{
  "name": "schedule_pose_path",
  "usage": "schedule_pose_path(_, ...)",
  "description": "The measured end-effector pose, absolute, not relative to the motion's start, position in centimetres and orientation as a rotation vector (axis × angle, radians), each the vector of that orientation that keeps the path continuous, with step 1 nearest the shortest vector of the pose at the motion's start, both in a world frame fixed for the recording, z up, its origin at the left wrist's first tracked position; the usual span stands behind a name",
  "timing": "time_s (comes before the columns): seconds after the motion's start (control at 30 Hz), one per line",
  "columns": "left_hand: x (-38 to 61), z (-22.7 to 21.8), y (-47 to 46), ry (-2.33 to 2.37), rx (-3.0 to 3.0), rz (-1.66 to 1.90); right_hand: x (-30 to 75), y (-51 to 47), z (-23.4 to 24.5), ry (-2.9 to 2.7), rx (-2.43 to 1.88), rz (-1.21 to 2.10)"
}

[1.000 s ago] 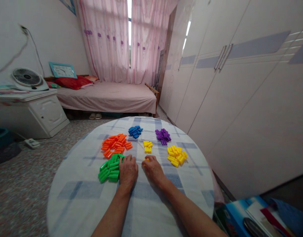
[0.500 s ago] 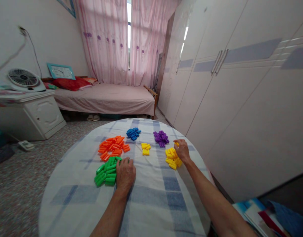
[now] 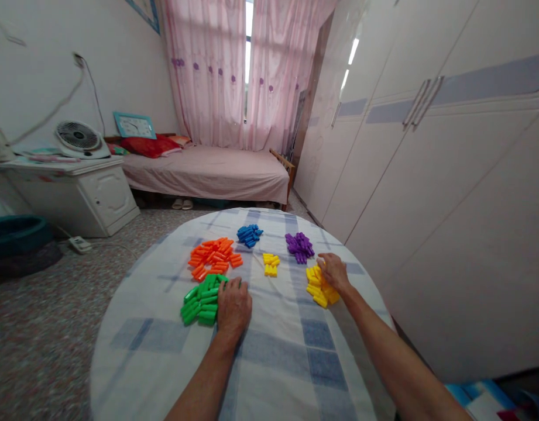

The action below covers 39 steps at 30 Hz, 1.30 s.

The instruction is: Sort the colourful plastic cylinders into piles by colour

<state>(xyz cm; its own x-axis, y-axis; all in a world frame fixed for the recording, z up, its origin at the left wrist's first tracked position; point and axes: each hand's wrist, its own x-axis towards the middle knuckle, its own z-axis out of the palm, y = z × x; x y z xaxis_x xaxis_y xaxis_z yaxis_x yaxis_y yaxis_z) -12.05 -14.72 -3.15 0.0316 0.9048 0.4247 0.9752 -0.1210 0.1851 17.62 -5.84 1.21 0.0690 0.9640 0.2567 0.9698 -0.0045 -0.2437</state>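
Note:
A round table with a blue-checked white cloth carries sorted heaps of small plastic pieces. My left hand rests palm down against the right edge of the green heap. My right hand lies on the far side of the large yellow heap, fingers curled over the pieces; whether it grips one is hidden. Further back sit an orange heap, a blue heap, a small yellow heap and a purple heap.
White wardrobe doors run close along the right of the table. A bed stands behind it under pink curtains. To the left are a white cabinet with a fan, and a power strip on the floor.
My right hand went from the table's middle, near a yellow piece, out to the large yellow heap on the right and settled on it. My left hand stayed by the green heap.

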Motion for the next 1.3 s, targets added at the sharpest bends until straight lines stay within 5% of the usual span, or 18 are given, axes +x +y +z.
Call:
schedule_pose_path(0.5,-12.2,-3.8,-14.4,-1.942,-2.138,-0.654,1.5,-6.1,-2.9,-1.977,-1.864,0.007)
schedule_pose_path(0.9,-12.2,-3.4,-14.5,-1.932,-2.156,-0.658,7.2,-11.8,-4.4,-2.046,-1.583,0.14)
schedule_pose_path(1.3,-12.2,-3.4,-14.5,-1.92,-2.158,-0.675,17.9,-7.5,-1.1,-1.76,-1.86,-0.245)
